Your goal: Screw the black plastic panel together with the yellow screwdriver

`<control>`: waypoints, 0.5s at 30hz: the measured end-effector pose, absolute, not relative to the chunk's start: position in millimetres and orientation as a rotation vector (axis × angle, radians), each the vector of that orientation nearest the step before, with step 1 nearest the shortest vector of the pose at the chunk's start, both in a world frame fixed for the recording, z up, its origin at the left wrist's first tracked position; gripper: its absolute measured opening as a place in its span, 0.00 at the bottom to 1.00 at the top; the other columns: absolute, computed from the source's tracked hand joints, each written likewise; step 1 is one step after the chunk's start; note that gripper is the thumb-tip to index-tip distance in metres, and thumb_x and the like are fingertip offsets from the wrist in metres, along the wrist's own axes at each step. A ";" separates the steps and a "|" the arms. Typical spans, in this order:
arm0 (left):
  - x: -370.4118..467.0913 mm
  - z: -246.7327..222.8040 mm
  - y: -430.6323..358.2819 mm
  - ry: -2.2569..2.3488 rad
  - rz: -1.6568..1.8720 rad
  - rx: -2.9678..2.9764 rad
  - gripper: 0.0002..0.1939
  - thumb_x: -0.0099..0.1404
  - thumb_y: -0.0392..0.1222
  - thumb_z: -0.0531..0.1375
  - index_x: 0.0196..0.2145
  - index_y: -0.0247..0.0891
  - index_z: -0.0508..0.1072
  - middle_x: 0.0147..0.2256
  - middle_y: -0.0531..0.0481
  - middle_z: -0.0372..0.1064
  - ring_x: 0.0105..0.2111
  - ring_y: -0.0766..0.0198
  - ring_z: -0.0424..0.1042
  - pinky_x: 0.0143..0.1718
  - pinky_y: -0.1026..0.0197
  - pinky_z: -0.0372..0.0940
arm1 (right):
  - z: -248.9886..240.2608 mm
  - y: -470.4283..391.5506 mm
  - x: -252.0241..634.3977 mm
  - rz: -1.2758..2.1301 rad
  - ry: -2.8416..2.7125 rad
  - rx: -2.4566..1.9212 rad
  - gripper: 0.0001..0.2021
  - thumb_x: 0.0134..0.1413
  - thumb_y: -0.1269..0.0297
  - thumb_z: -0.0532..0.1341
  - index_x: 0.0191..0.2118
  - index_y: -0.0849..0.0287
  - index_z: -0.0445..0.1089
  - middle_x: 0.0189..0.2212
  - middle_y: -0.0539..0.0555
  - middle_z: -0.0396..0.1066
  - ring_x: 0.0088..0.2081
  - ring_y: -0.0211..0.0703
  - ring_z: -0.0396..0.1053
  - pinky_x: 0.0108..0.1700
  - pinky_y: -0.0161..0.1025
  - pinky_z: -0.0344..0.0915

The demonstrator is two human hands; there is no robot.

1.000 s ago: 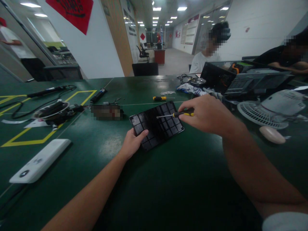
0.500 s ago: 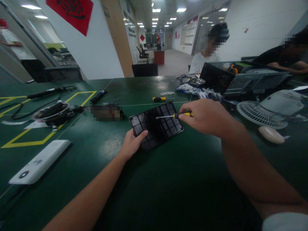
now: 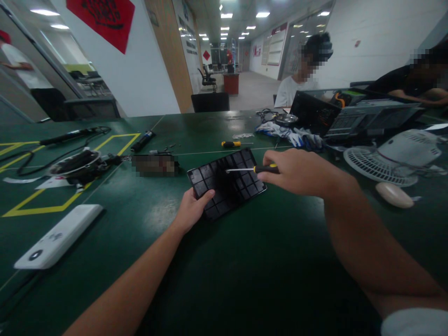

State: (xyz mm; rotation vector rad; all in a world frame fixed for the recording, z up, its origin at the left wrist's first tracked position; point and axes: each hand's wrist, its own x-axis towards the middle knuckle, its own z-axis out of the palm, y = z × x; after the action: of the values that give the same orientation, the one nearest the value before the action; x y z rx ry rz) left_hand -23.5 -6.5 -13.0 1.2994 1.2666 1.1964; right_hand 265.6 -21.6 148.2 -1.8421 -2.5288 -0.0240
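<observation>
My left hand grips the near left edge of a flat black gridded panel, thumb on top and the other fingers mostly hidden beneath. The panel is rectangular, divided into dark squares, and lies at a slant over the green table. In my right hand is a screwdriver with a black and yellow handle, pinched between the fingers. Its shaft points left, and the tip is at the middle of the panel; I cannot tell if it touches. Another yellow and black screwdriver lies beyond the panel.
A blurred-out box-like item, a black cylinder and a white elongated device lie to the left. Gloves, a white fan and a computer mouse are at right. Two people sit across the table.
My right hand has turned slightly around the screwdriver's handle, and its fingers have shifted. The screwdriver's tip stays at the same spot on the panel. My left hand has hardly moved.
</observation>
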 end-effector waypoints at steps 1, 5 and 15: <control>-23.4 -12.2 -6.9 1.265 1.194 1.302 0.28 0.57 0.56 0.73 0.49 0.36 0.80 0.48 0.41 0.82 0.50 0.43 0.80 0.54 0.42 0.72 | 149.5 -21.6 269.0 -0.020 -2.520 -1.796 0.17 0.63 0.51 0.59 0.51 0.55 0.72 0.36 0.57 0.78 0.34 0.52 0.73 0.33 0.42 0.54; -23.5 -11.8 -7.0 1.262 1.182 1.300 0.29 0.57 0.56 0.73 0.50 0.36 0.80 0.50 0.40 0.81 0.51 0.43 0.79 0.54 0.42 0.73 | 155.6 -20.0 282.4 -0.149 -2.456 -1.615 0.15 0.57 0.60 0.62 0.49 0.56 0.75 0.33 0.55 0.77 0.32 0.48 0.71 0.35 0.43 0.56; -21.9 -8.9 -7.7 1.283 1.179 1.295 0.27 0.56 0.56 0.73 0.47 0.36 0.80 0.45 0.41 0.82 0.47 0.43 0.80 0.53 0.41 0.74 | 155.5 -16.5 281.0 -0.238 -2.395 -1.416 0.14 0.57 0.61 0.64 0.46 0.53 0.83 0.40 0.57 0.82 0.43 0.55 0.77 0.45 0.47 0.66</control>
State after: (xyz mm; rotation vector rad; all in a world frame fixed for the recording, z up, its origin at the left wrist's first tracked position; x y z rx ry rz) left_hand -21.9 -7.7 -8.9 1.2947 1.2830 1.1794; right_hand 281.0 -16.5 155.5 -1.4162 -2.3955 -0.2382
